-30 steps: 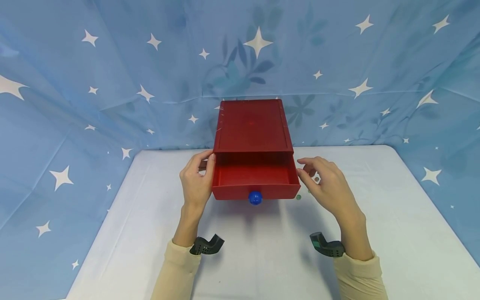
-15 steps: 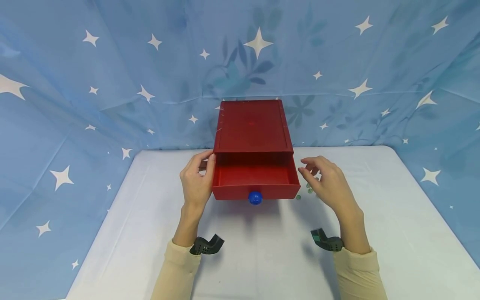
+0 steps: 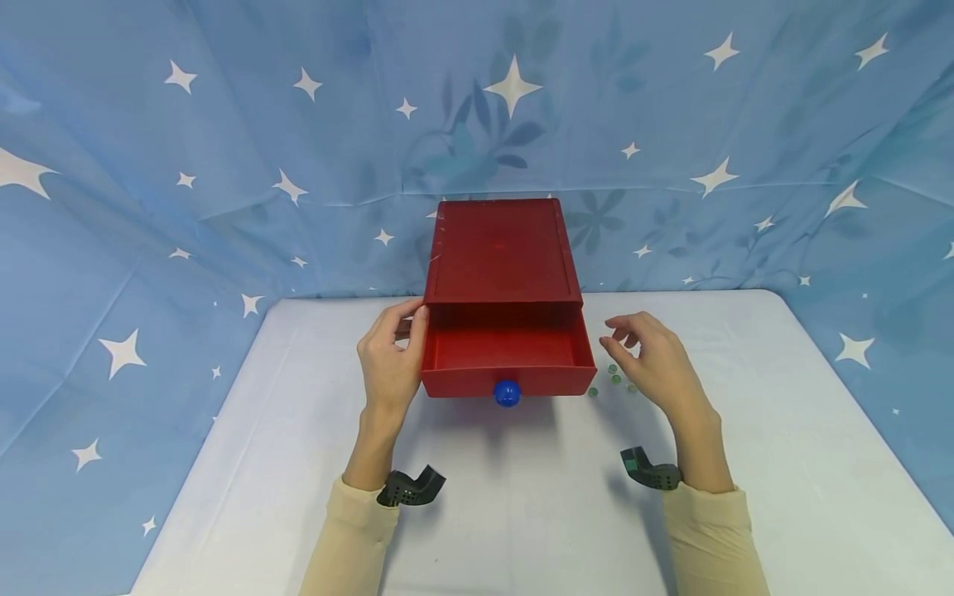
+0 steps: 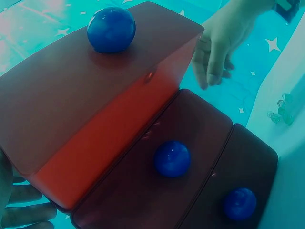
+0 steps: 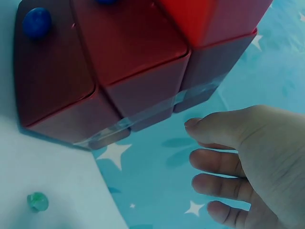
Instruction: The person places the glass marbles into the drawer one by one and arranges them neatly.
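In the head view a red drawer unit stands at the back of the table, its top drawer pulled out, with a blue knob on the front. Nothing shows inside the visible part of that drawer. My left hand rests against the unit's left side, thumb near the drawer's edge. To the right, my right hand hovers apart from the unit, fingers loosely bent with nothing between them. Two lower drawers, one with a blue knob, are closed in the left wrist view.
Several small green glass-like pieces lie on the white table below my right hand. A strip of clear tape runs along the unit's side. Blue star-patterned cloth hangs behind the table.
My right hand has drawn slightly away to the right from the drawer unit, uncovering more of the green pieces. My left hand and the drawer have stayed put.
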The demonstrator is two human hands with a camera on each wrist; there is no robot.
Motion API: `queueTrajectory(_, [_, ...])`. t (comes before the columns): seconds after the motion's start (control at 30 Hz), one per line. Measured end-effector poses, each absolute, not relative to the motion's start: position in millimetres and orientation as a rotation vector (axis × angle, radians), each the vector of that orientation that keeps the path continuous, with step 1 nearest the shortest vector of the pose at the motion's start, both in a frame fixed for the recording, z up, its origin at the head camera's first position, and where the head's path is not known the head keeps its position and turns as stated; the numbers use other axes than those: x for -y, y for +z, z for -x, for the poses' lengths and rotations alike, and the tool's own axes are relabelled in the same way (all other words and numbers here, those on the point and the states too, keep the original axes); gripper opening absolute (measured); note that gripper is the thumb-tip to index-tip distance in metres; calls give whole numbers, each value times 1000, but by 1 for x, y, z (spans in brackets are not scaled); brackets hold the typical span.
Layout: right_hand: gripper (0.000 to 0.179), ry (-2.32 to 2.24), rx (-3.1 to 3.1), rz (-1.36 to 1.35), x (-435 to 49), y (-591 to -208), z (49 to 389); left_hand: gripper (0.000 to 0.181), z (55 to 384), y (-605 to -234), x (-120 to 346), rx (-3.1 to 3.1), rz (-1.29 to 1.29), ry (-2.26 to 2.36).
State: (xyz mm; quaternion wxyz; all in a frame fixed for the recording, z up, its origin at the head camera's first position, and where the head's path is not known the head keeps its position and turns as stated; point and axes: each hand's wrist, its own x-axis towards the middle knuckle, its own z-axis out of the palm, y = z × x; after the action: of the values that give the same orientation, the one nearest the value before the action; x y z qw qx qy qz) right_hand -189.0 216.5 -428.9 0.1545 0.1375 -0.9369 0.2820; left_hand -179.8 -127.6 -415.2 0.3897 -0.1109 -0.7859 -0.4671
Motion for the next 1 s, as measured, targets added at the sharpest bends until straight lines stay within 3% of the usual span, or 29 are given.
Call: queueTrajectory(1.0, [32, 913, 2937, -243, -231, -467, 206, 21, 180, -416, 128, 1986, 291, -1181])
